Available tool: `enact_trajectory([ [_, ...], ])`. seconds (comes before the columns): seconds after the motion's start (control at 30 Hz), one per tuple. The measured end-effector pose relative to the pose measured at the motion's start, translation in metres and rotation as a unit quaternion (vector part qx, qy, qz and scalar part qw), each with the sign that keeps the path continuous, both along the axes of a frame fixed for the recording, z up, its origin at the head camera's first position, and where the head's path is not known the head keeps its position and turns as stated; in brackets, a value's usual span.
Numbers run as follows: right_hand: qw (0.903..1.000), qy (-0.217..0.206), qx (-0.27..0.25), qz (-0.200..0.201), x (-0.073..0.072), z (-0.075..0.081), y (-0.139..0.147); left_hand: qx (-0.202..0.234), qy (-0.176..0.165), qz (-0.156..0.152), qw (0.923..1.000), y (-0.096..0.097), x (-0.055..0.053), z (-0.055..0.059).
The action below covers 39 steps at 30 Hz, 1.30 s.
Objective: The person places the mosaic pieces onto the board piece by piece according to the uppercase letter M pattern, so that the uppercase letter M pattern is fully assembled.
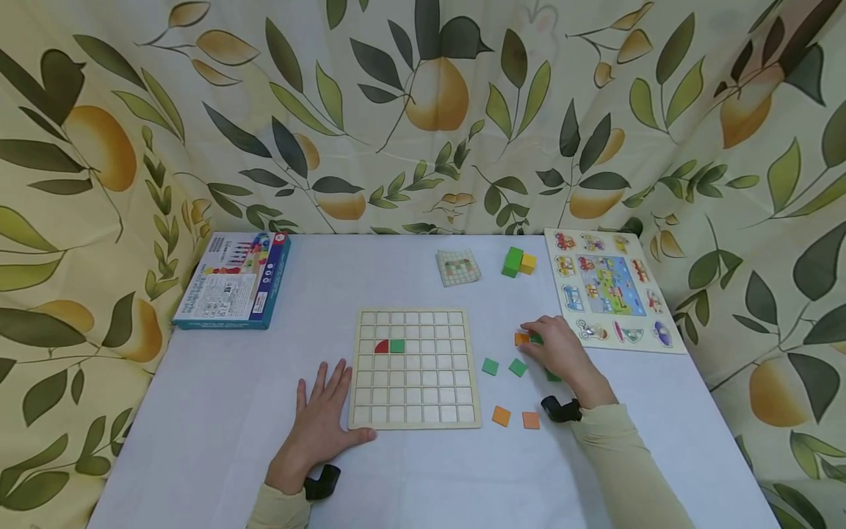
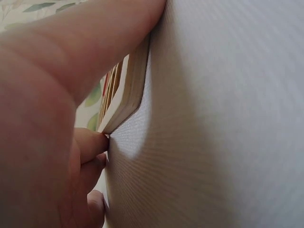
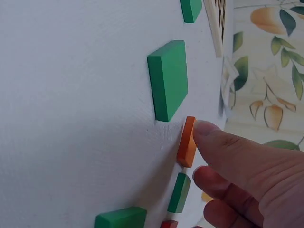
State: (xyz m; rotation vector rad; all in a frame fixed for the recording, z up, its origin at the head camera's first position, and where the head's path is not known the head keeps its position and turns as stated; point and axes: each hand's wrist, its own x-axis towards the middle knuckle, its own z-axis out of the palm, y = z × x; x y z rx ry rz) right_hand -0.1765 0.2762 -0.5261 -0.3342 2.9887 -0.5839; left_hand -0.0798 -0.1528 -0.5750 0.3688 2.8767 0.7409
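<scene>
A wooden grid board (image 1: 414,427) lies mid-table, with a red rounded tile (image 1: 382,347) and a green square tile (image 1: 397,346) in neighbouring cells. My left hand (image 1: 319,422) rests spread at its lower left corner, thumb along the front edge and fingertips by the left side. In the left wrist view, the thumb (image 2: 95,38) overlaps the board's edge (image 2: 130,95). Right of the board, my right hand (image 1: 562,356) pinches an orange square tile (image 1: 521,339); the right wrist view shows the thumb (image 3: 228,142) against this tile (image 3: 187,142), index fingertip hidden. Green tiles (image 3: 168,80) lie close by.
Loose green tiles (image 1: 490,366) and orange tiles (image 1: 501,416) lie right of the board. Behind stand a patterned card (image 1: 458,267), green blocks (image 1: 512,261) and a yellow block (image 1: 528,263). A picture board (image 1: 567,275) lies far right, a blue-edged box (image 1: 228,286) far left.
</scene>
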Motion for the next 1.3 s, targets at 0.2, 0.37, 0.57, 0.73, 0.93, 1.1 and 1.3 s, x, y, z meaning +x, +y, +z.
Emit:
enact_trajectory([
  [0.2, 0.9998, -0.003, 0.018, 0.003, -0.001, -0.004, -0.001, -0.001, -0.001, 0.002, 1.0000, -0.001, -0.001, -0.001],
  [0.37, 0.9997, 0.008, 0.022, 0.004, 0.000, -0.006, -0.002, -0.001, -0.004, 0.000, 1.0000, -0.001, -0.001, 0.000],
  [0.57, 0.9997, 0.017, 0.016, 0.002, 0.000, -0.007, -0.003, -0.008, -0.006, -0.001, 1.0000, -0.001, -0.001, 0.001],
  [0.73, 0.9997, 0.016, 0.017, -0.006, 0.000, -0.007, -0.005, -0.008, -0.008, -0.001, 0.9999, -0.002, -0.002, -0.001],
  [0.93, 0.9989, 0.042, 0.011, -0.015, 0.000, -0.008, -0.007, -0.006, -0.023, -0.001, 0.9997, -0.001, -0.003, 0.000],
  [1.1, 0.9977, 0.059, 0.002, -0.033, -0.003, -0.003, -0.015, -0.004, -0.018, 0.000, 0.9998, -0.002, -0.002, 0.002],
  [1.3, 0.9973, 0.057, -0.007, -0.046, -0.008, 0.001, -0.027, -0.004, -0.015, -0.003, 0.9999, -0.001, -0.002, 0.002],
])
